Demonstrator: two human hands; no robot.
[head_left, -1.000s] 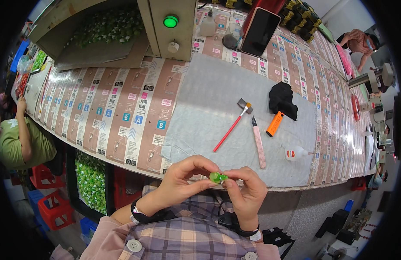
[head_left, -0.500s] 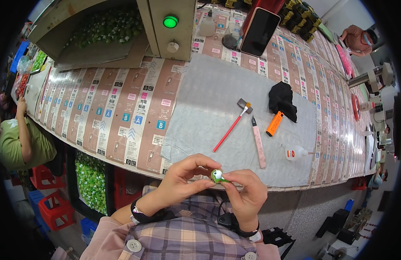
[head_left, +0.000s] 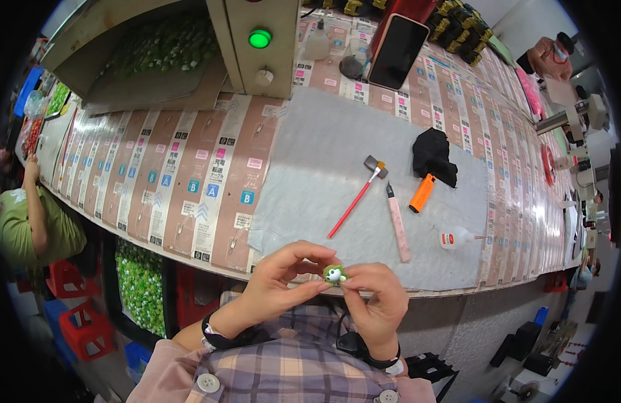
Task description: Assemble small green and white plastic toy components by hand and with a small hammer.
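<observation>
Just above the table's front edge, a small green and white figurine (head_left: 334, 274) with dark eye spots is pinched between both hands. My left hand (head_left: 290, 272) grips it from the left with thumb and fingers, and my right hand (head_left: 377, 292) holds its right side by the fingertips. Beyond the hands, on a grey cloth (head_left: 303, 168), lie a red-handled brush (head_left: 350, 208), a pink-handled craft knife (head_left: 398, 225) and an orange lighter (head_left: 422, 193). A small white bottle with a thin nozzle (head_left: 456, 237) rests to the right.
A black cloth (head_left: 434, 156) lies at the far right of the grey sheet. Behind stand a phone (head_left: 397, 52) and a clear squeeze bottle (head_left: 318, 43). A metal machine with a green light (head_left: 259, 38) covers many green pieces. A black crate of green pieces (head_left: 141, 289) sits lower left; a co-worker (head_left: 38, 218) is at left.
The figurine has turned between my fingers, so more of its white face with the dark eyes shows. Both hands keep hold of it and have barely shifted.
</observation>
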